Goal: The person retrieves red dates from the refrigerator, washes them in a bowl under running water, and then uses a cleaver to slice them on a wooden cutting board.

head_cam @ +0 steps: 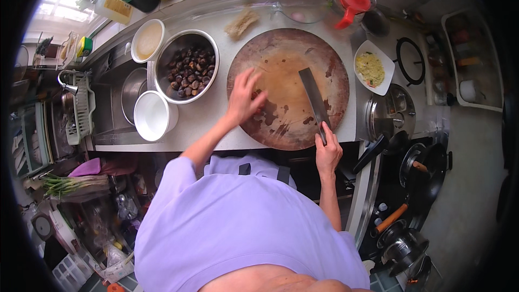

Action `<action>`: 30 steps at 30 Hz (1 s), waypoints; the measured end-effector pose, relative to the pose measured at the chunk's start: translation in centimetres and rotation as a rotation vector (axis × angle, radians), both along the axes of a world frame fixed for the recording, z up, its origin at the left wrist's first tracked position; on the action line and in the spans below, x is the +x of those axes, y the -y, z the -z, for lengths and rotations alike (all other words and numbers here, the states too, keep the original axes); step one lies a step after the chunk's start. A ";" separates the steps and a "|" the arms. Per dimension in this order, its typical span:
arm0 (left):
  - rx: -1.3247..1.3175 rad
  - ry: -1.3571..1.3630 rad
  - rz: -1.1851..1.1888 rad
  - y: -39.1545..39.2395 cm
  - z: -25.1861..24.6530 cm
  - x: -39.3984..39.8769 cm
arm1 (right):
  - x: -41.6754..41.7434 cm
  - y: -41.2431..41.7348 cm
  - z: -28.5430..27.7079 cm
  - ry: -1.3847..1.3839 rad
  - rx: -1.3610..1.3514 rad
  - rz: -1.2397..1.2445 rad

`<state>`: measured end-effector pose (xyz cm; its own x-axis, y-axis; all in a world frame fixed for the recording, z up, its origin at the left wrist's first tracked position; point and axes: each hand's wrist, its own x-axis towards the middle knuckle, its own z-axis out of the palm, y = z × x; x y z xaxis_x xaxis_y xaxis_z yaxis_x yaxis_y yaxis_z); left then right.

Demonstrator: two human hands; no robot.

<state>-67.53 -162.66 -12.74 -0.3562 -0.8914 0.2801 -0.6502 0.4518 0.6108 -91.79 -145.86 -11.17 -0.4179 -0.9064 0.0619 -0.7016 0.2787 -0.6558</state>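
Note:
My right hand (329, 150) is closed round the handle of a cleaver (313, 95), whose blade lies over the right half of a round wooden chopping board (284, 61). Over the board's left edge is my left hand (246, 99), blurred, its fingers spread; a small dark thing seems to lie under or near its fingertips, too unclear to name. To the left stands a metal bowl (159, 79) of dark brown chestnuts (190, 73). Beside it are a white tub (153, 115) with nothing visible inside and a white container (162, 34) of pale cloudy liquid.
A loofah-like scrubber (242, 23) lies behind the board, near a glass bowl (302, 6) and a red-lidded jug (352, 2). Right of the board sit a white dish (389, 67) of yellow food and a lidded pot (375, 117). The sink (109, 105) is at the left.

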 end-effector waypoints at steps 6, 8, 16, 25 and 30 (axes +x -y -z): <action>-0.096 0.240 0.128 -4.6 1.1 1.1 | 2.2 0.7 -0.4 0.064 -0.037 -0.048; -0.139 0.222 0.117 -3.7 2.1 0.9 | 2.7 0.9 -0.4 0.049 -0.027 -0.044; -0.315 0.086 0.232 4.5 4.0 -1.8 | 3.6 2.1 -0.2 -0.051 -0.120 0.063; -0.225 0.036 0.298 7.4 3.4 -2.3 | 4.6 3.9 0.3 -0.206 0.014 0.177; -0.211 0.007 0.245 6.4 3.4 -1.9 | 4.6 3.7 2.3 -0.207 0.043 0.225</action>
<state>-69.44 -169.11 -16.12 -0.5552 -0.7018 0.4463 -0.5104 0.7112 0.4834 -87.20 -149.57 -13.42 -0.5905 -0.7964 0.1307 -0.7370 0.4661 -0.4895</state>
